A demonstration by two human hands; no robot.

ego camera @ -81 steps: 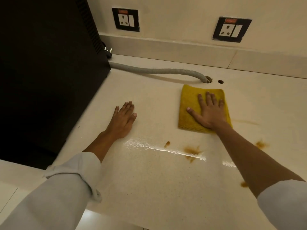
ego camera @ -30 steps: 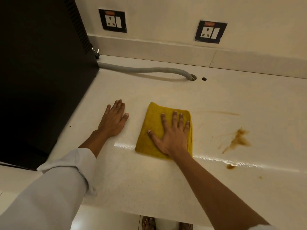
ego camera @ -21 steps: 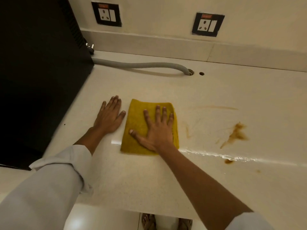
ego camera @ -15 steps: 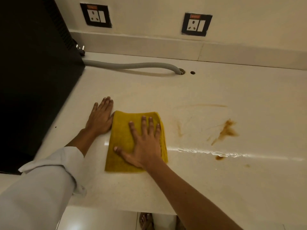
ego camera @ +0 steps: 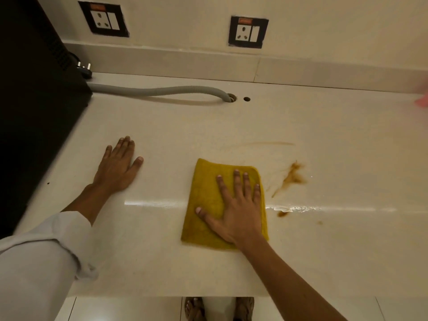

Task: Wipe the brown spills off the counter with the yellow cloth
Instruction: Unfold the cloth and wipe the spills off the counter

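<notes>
The folded yellow cloth lies flat on the pale counter, near the front edge. My right hand presses down on it with fingers spread, covering its right half. A brown spill sits just right of the cloth, with a smaller drop and a tiny spot below it. A faint brown streak runs behind the cloth. My left hand rests palm down on the counter, well left of the cloth, holding nothing.
A tall black appliance stands at the left. A grey corrugated hose runs from it into a counter hole. Two wall sockets sit above the backsplash. Something pink shows at the right edge.
My right hand has slid the cloth to the right, away from my left hand and up beside the brown spill. The left hand stays flat on the counter.
</notes>
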